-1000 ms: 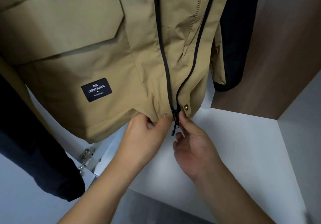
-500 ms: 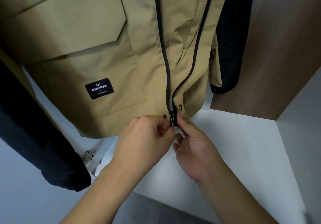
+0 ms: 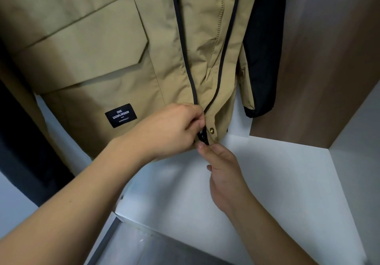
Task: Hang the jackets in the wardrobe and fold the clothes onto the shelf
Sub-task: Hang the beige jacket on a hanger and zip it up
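Where hands point(image 3: 172, 129) pinch: matte khaki jacket point(image 3: 107, 59).

Two bare forearms reach in; the left hand point(image 3: 174, 129) and right hand point(image 3: 224, 174) wear no gloves, rings or sleeves.

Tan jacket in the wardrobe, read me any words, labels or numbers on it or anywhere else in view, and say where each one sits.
"CHIC" on the black patch sewn to the tan jacket below the pocket flap.
"CASUALFASHION" second line of that patch.
Third line of the patch, smaller print: too small to read reliably.
Brass snap near the hem: no readable marking.
Nothing else in view carries text.
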